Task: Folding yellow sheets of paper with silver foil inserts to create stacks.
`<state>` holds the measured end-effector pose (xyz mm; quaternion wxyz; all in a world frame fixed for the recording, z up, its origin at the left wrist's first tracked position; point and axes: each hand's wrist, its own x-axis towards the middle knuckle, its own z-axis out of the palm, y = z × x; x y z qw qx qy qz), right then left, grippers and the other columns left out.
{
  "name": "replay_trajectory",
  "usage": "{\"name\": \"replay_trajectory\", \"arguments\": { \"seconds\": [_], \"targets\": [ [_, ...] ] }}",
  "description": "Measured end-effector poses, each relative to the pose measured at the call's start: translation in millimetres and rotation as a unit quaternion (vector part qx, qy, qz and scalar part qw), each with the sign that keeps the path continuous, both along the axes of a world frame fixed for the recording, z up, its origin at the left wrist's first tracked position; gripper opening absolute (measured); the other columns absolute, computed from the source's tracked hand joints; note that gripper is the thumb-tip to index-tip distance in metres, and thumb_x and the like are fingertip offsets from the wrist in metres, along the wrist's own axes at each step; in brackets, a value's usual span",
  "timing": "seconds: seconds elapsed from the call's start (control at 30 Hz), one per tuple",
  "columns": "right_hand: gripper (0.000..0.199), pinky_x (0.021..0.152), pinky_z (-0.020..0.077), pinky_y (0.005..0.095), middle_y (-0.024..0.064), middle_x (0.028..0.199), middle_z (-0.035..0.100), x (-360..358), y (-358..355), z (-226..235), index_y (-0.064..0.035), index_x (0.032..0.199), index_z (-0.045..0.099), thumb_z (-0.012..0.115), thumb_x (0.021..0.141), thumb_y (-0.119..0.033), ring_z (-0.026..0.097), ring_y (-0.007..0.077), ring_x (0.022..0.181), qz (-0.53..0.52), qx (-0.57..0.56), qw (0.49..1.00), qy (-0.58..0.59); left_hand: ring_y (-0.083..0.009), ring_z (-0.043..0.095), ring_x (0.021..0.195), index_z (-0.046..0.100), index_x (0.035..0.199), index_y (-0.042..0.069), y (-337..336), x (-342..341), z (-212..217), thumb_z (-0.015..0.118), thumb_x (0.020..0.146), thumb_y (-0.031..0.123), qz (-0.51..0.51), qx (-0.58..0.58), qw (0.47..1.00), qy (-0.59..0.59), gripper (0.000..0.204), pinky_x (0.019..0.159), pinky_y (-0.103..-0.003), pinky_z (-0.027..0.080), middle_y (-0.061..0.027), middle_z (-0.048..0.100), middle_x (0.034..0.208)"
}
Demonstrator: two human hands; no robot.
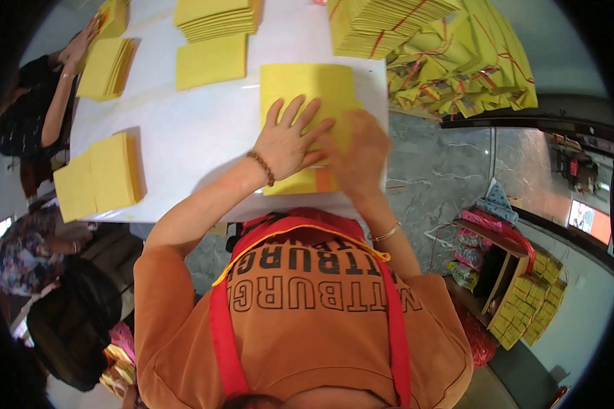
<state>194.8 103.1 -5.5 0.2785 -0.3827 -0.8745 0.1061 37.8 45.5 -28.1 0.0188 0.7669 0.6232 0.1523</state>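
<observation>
In front of me on the white table lies a yellow paper sheet or flat stack of sheets; its thickness is hard to tell. My left hand, a beaded bracelet at its wrist, rests flat on the paper with its fingers spread. Over the right part of the paper is my right hand, smeared by motion, so its fingers cannot be made out. Both hands come close together at the middle of the paper. Below them, an orange patch shows near the paper's front edge.
Yellow paper stacks stand along the white table, one tied with red string. At the left are another stack and a co-worker's hands. Tied yellow bundles pile up at the far right. A shelf stands lower right.
</observation>
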Motion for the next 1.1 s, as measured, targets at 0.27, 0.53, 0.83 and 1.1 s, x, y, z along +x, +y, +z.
{"name": "replay_trajectory", "arguments": {
  "seconds": [0.27, 0.53, 0.83, 1.1],
  "targets": [
    [0.061, 0.106, 0.0179, 0.0524, 0.0163, 0.142, 0.028, -10.8, -2.0, -25.2, -0.0092, 0.135, 0.034, 0.053, 0.086, -0.038, 0.026, 0.0292, 0.133, 0.172, -0.220, 0.953, 0.119, -0.0306, 0.027, 0.130, 0.039, 0.130, 0.009, -3.5, -6.0, -2.0, 0.058, 0.077, 0.021, 0.009, -0.001, 0.990, -0.137, 0.058, 0.106, -0.050, 0.015, -0.0116, 0.034, 0.140],
    [0.058, 0.106, 0.0182, 0.0533, 0.0186, 0.141, 0.029, -15.4, -7.6, -26.9, -0.0051, 0.133, 0.038, 0.048, 0.088, -0.040, 0.024, 0.0334, 0.133, 0.166, -0.040, 0.979, -0.115, -0.0333, 0.040, 0.120, 0.044, 0.121, 0.004, -6.8, -28.4, 1.6, 0.054, 0.076, -0.002, 0.021, 0.083, 0.933, -0.351, 0.047, 0.102, -0.045, 0.027, -0.0173, 0.044, 0.129],
    [0.061, 0.105, 0.0187, 0.0545, 0.0170, 0.141, 0.029, -17.8, -7.8, -32.0, -0.0055, 0.132, 0.039, 0.049, 0.086, -0.044, 0.023, 0.0333, 0.133, 0.161, -0.012, 0.980, -0.116, -0.0383, 0.017, 0.134, 0.039, 0.134, 0.014, -15.7, -23.3, 4.3, 0.063, 0.071, 0.051, -0.027, -0.054, 0.997, -0.038, 0.077, 0.107, -0.052, 0.010, -0.0214, 0.025, 0.142],
    [0.056, 0.109, 0.0130, 0.0502, 0.0167, 0.144, 0.024, -14.2, 7.2, -29.1, -0.0049, 0.137, 0.031, 0.045, 0.089, -0.031, 0.015, 0.0311, 0.137, 0.196, -0.140, 0.963, -0.117, -0.0277, 0.047, 0.100, 0.042, 0.130, 0.009, -26.3, -24.9, 14.0, 0.063, 0.074, 0.039, -0.131, 0.042, 0.989, 0.058, 0.066, 0.084, -0.040, 0.039, -0.0132, 0.047, 0.120]
  ]
}}
